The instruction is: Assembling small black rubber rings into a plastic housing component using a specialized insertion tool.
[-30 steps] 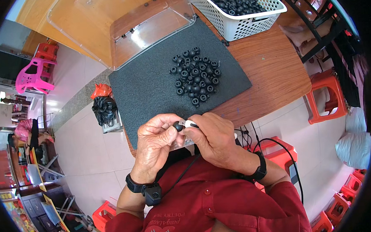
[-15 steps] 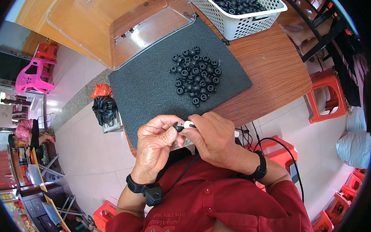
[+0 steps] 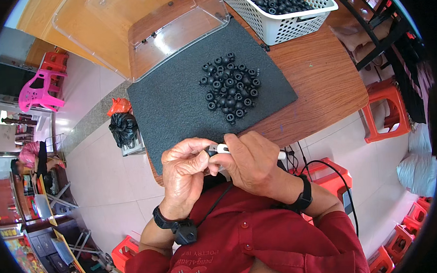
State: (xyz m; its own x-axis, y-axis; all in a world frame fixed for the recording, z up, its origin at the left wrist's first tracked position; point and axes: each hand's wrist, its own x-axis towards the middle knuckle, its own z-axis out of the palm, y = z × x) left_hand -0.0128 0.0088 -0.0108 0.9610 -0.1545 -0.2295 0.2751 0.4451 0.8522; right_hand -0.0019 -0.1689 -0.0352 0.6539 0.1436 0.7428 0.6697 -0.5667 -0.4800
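Observation:
Between the thumb and fingers of my left hand is a small round black rubber part. My right hand grips a slim white utility knife, its handle end showing past the palm. The knife's short grey tip meets the black part; exactly where it touches is partly covered by fingers. Both hands are held just off the near edge of a dark grey foam mat. Beyond them on the mat sits a pile of similar black rubber parts, several with hollow round openings.
A clear plastic tray with a few black bits stands at the mat's far left. A white perforated basket of black parts is at the far right of the wooden table. Red stools and bags surround it.
The white knife has shifted slightly in my right hand, with more of its handle end now showing. My left hand keeps hold of the black part, and the pile is unchanged.

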